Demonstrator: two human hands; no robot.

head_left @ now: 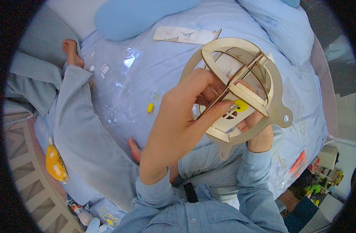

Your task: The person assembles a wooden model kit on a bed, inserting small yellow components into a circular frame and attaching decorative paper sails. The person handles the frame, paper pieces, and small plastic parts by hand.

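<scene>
Evidently, the wooden-looking frame (249, 96) is sitting at two o'clock in the view, its ribs and ring already standing joined; the left hand (181, 106) is clamping it, thumb touching a yellow disc (240, 105); the right hand (262, 136) is curling behind at five o'clock, its grip too hidden to tell; what remains unfitted isn't showing.

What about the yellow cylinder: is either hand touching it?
No, the yellow cylinder lies apart on the blue sheet; the left hand and right hand hold the wooden frame.
</scene>
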